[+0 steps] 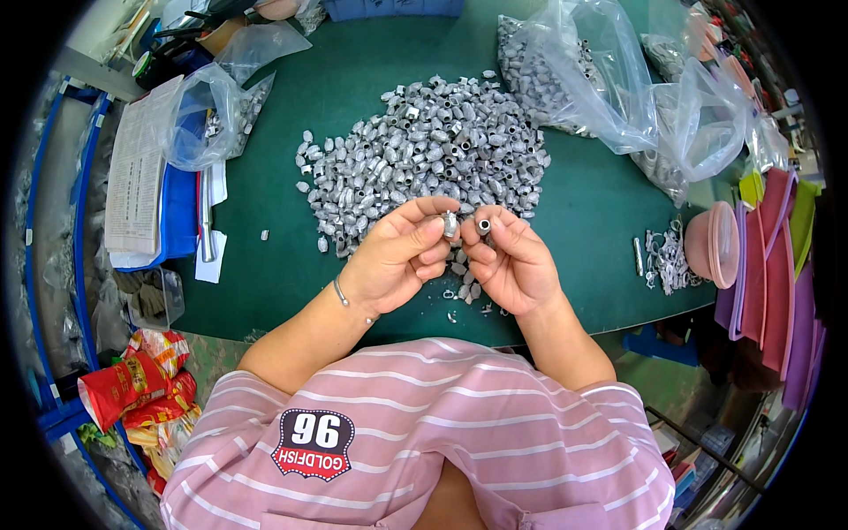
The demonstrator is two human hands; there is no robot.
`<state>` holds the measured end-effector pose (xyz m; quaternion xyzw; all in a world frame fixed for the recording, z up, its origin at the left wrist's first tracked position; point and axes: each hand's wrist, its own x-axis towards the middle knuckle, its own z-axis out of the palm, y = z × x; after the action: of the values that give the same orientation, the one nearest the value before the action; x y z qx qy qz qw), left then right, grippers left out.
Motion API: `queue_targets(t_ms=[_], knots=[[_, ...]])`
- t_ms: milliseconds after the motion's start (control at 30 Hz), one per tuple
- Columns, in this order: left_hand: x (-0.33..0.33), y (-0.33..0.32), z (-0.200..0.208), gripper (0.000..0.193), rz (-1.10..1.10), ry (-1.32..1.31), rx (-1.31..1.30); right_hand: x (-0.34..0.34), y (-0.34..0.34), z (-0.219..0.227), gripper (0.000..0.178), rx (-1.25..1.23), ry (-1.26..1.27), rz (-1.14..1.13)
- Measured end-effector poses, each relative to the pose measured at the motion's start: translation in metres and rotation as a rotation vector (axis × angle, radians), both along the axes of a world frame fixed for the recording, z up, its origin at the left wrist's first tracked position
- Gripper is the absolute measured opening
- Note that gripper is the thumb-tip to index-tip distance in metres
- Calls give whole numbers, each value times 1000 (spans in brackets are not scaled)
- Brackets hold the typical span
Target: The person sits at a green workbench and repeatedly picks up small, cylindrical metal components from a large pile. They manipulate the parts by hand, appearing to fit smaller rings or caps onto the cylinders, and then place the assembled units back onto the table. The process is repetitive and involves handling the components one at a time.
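Between thumb and fingers, my left hand (408, 247) pinches a small grey metal part (450, 224), barrel-shaped and held upright. My right hand (519, 263) grips a second metal part (483, 227) of like size, its round dark opening facing up. The two hands are close together, their pieces a short gap apart. Just beyond them spreads a large heap of similar hollow metal parts (424, 150) on the green table (265, 291). Several more pieces and small scraps (464, 283) lie under and between my hands.
Clear plastic bags of metal parts (565, 79) stand at the back right. Small light-grey pieces (667, 256) lie beside a pink bowl (711, 245) and coloured bins (777, 265). At left are printed sheets (141, 168), another bag (208, 119) and a blue rack (40, 194).
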<state>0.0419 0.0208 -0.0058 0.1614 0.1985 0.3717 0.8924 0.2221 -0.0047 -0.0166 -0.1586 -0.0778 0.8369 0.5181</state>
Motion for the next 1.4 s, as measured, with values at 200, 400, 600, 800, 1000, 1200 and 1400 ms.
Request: queue_targets(t_ms=[200,400,600,800,1000,1200,1400], knots=[[-3,0,-3,24,-22,-16,16,-2,-4,-1,15,70,-84,-8],[-8,7,10,18,7,121,-9,10,-3,6,11,100,-199,-55],[10,24,13,16,183,1185,1228,18,28,16,11,663,-1928,-418],[22,32,-6,20,217,1396,1662,15,38,16,10,750,-2063,-331],[14,22,12,17,203,1115,1153,22,26,10,16,668,-1491,-298],[9,8,15,14,295,902,1001,13,14,7,19,421,-793,-261],[14,1,8,21,237,522,679,5,2,9,24,263,-560,-112]])
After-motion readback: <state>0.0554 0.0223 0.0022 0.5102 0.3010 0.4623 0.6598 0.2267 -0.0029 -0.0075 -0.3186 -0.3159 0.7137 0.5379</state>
